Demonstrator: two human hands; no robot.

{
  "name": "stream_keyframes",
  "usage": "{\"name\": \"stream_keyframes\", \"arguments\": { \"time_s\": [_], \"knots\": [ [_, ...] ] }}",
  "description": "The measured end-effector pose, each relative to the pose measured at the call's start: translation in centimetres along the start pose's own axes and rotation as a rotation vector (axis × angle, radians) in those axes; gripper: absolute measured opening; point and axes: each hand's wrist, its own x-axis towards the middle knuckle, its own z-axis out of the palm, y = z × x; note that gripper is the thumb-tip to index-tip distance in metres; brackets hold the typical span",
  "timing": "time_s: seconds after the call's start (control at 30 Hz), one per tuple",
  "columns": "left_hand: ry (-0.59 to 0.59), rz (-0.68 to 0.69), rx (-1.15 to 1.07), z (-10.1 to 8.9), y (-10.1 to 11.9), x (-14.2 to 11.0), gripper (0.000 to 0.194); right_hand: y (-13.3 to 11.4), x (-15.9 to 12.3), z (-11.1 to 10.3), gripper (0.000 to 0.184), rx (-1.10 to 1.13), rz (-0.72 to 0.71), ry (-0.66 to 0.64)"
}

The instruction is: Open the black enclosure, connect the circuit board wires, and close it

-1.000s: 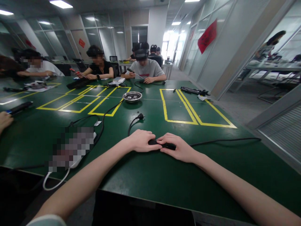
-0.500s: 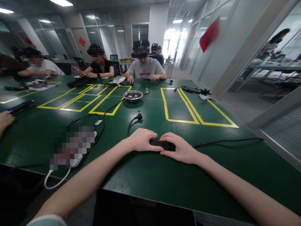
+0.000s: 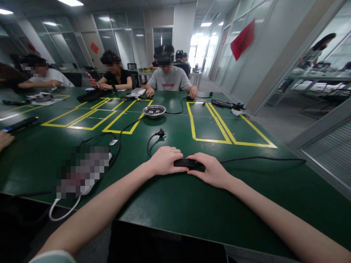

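Note:
A black power adapter (image 3: 184, 163) lies crosswise on the green table, held at its two ends between my hands. My left hand (image 3: 165, 161) grips the left end, thumb along the near side and fingers along the far side. On the other end, my right hand (image 3: 212, 170) closes with thumb and fingers around the part where a cord leaves. That black cord (image 3: 263, 158) runs right across the tabletop. From behind my left hand another cord curves up to a black mains plug (image 3: 160, 133). My palms hide parts of the adapter's ends.
A metal bowl (image 3: 154, 111) with small metal parts stands beyond the plug. Yellow tape (image 3: 212, 141) marks rectangles on the table (image 3: 175, 204). A white-edged, pixelated object (image 3: 85, 171) with cables lies left. A black folded stand (image 3: 227, 105) lies far right. Co-workers sit opposite.
My hands stay on the adapter, with the right fingers slightly farther right along it. Opposite, a co-worker's hand and a black object under it have shifted to the right, pulling the cord along.

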Motion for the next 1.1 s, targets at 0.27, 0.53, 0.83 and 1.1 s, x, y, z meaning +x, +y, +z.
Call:
{"name": "stream_keyframes", "arguments": {
  "time_s": [0.27, 0.53, 0.83, 1.1],
  "knots": [
    [0.042, 0.034, 0.020, -0.2, 0.1, 0.1, 0.052, -0.6, 0.3, -0.7, 0.022, -0.060, -0.120, 0.046],
    [0.027, -0.012, 0.054, -0.8, 1.6, 0.4, 0.052, -0.6, 0.3, 0.0, 0.024, -0.060, 0.038, 0.096],
    [-0.234, -0.228, 0.144, 0.3, 4.4, 1.7, 0.027, -1.6, 0.6, 0.1, 0.017, 0.273, 0.290, -0.040],
    [-0.348, -0.218, 0.102, -1.4, 4.5, 1.8, 0.032, -1.2, 0.3, -0.7, 0.036, -0.137, -0.022, -0.136]
  ]
}}
